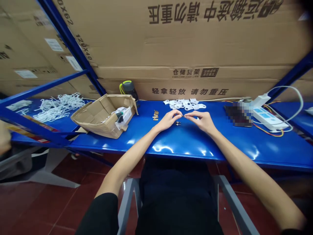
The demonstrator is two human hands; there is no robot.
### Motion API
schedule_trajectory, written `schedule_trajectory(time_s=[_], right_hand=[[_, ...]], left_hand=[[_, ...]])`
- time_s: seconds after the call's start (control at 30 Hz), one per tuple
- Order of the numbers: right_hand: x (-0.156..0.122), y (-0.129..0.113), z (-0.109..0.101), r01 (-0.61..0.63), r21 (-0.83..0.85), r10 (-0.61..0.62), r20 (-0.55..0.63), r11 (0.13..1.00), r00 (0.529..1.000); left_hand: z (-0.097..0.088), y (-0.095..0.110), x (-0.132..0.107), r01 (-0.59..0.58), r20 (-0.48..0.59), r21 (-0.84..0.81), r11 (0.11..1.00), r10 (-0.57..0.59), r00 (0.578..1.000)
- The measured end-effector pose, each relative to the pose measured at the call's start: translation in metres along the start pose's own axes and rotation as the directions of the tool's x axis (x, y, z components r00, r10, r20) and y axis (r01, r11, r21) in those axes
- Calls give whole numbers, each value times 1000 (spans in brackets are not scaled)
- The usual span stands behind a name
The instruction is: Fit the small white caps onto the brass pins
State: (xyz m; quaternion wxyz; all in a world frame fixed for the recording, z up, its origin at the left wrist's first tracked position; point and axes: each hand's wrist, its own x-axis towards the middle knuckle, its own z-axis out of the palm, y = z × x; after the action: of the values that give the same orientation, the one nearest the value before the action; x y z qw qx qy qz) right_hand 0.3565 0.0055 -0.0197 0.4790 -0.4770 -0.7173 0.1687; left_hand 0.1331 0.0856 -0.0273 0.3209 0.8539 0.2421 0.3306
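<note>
Over the middle of the blue table (pixel 144 140), my left hand (pixel 170 119) and my right hand (pixel 201 120) meet at the fingertips. Both are closed in a pinch around something small and dark, too tiny to name, between them. Just below the fingers lie a few small brass-coloured pieces (pixel 178 123). To the left of my left hand sits a small group of flat brass-coloured pieces (pixel 156 115). Behind my hands is a pile of white ring-ended plastic parts (pixel 184 104).
An open cardboard box (pixel 97 125) with odds and ends stands left, a dark bottle (pixel 129 88) behind it. At right are a power strip (pixel 270 119) with cables and a blurred dark object (pixel 238 114). White cords (pixel 61 106) lie far left, near another person's arm (pixel 4 137).
</note>
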Motion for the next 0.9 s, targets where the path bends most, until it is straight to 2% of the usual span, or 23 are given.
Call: schedule_trajectory(time_s=[0.27, 0.47, 0.67, 0.9], right_hand=[[0, 2, 2, -19, 18, 19, 4, 1000, 1000], [1, 6, 4, -25, 57, 25, -3, 998, 1000], [1, 4, 4, -31, 78, 31, 5, 996, 1000], [1, 7, 5, -44, 185, 40, 29, 982, 999]], left_hand=[[1, 0, -2, -85, -23, 113, 990, 88, 996], [1, 5, -4, -65, -39, 179, 982, 73, 997], [1, 5, -4, -107, -55, 172, 979, 118, 992], [0, 6, -4, -83, -69, 194, 978, 98, 993]])
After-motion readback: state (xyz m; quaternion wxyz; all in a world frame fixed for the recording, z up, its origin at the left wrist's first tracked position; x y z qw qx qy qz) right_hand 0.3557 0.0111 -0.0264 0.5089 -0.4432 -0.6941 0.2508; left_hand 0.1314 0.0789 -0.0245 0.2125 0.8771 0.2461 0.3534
